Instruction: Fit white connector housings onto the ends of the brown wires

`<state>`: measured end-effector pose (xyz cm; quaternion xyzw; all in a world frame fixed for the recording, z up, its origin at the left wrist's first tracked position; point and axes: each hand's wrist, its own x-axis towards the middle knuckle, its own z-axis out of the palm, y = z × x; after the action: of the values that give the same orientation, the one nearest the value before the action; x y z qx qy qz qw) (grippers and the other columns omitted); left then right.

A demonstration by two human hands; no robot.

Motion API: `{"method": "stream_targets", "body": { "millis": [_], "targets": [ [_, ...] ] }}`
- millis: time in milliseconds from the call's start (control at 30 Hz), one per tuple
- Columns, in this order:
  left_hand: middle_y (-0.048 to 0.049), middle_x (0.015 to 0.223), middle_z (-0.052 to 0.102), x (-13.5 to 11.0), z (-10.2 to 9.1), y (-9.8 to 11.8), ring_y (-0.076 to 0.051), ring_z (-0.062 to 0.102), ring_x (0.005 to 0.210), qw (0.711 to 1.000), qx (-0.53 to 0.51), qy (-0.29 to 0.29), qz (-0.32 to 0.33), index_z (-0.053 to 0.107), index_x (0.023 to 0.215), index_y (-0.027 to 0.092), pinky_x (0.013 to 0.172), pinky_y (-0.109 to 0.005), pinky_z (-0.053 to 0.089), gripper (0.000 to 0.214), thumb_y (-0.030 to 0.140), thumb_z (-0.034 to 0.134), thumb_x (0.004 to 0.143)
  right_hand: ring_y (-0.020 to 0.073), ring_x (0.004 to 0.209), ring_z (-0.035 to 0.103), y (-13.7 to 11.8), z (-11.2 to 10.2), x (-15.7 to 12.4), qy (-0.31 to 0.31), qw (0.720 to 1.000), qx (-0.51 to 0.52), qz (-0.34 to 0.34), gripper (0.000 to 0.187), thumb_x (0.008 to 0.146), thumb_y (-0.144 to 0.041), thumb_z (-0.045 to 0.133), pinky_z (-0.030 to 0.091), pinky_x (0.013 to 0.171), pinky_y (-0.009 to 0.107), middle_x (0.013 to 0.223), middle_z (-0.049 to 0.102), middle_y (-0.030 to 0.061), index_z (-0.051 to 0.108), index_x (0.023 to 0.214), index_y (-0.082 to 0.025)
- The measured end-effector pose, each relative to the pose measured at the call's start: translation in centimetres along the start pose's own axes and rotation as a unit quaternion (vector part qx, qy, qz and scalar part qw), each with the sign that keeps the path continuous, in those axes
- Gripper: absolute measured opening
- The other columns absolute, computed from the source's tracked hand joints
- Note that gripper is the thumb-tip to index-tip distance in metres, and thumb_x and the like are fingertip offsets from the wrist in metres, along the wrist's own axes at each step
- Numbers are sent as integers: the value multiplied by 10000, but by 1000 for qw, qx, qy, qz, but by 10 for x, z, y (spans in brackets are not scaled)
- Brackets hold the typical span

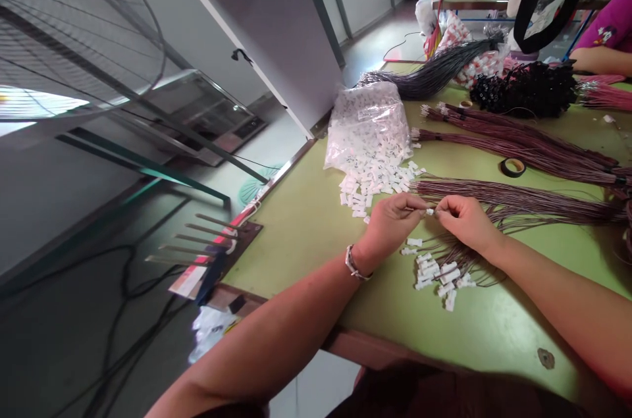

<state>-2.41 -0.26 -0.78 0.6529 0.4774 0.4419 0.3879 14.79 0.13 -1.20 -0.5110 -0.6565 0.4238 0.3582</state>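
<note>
Over the green bench (291,227), your left hand (389,224) and right hand (468,222) meet, thumbs and fingertips pinched narrow at either end of a small white piece (430,212). Most of that piece is hidden by your fingertips, and it is too small to tell whether a wire sits in it. You wear a bracelet (352,264) on your left wrist.

Just beyond your left hand lies a heap of white connectors (370,184), part of it covered by a clear plastic bag (369,116) whose contents blur behind the glare. Nearer you, between your forearms, a cluster of white connectors with thin wires (437,273) rests on the bench; your right hand and forearm hide part of those wires, so you cannot trace where they lead.

Past your right hand, a brown wire bundle (513,193) stretches off toward the right, where its far end is lost in a tangle at the edge of view. A tape roll (512,168) lies just beyond it. Farther back sits a mound of black parts (526,89), too dense to make out singly. At the right edge, a co-worker's purple sleeve (606,26) is cut off
</note>
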Motion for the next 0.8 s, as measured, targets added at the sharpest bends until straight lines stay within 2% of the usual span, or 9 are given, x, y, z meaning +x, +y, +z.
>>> {"method": "stream_targets", "body": {
  "millis": [167, 267, 600, 800],
  "targets": [
    [-39, 778, 702, 0, 1, -3, -157, 638, 753, 998, -38, 2, -54, 696, 707, 171, 739, -281, 511, 44, 151, 670, 679, 96, 504, 397, 1, 0, 1, 10, 1000, -12, 10, 101, 648, -248, 516, 312, 498, 230, 532, 506, -29, 554, 590, -175],
    [-34, 758, 694, 1, 3, -4, -149, 627, 726, 997, -45, -2, -63, 695, 703, 169, 711, -273, 508, 32, 161, 678, 677, 94, 496, 396, 1, 2, 1, 22, 999, -25, 5, 84, 640, -239, 512, 307, 488, 228, 526, 502, -32, 540, 587, -181],
    [-35, 742, 678, 1, 3, -3, -152, 618, 720, 999, 7, -30, -13, 707, 691, 180, 701, -278, 492, 79, 129, 646, 695, 95, 499, 403, 1, 5, -1, 32, 998, -59, -18, 78, 644, -233, 490, 315, 500, 229, 527, 507, -32, 521, 589, -187],
    [-34, 754, 664, 1, 3, -10, -145, 610, 738, 999, -24, -19, 15, 687, 689, 184, 728, -278, 489, 71, 140, 633, 701, 91, 491, 370, 0, 1, 1, 13, 1000, -26, -1, 95, 630, -254, 489, 292, 480, 222, 503, 464, -41, 522, 577, -182]
  ]
}}
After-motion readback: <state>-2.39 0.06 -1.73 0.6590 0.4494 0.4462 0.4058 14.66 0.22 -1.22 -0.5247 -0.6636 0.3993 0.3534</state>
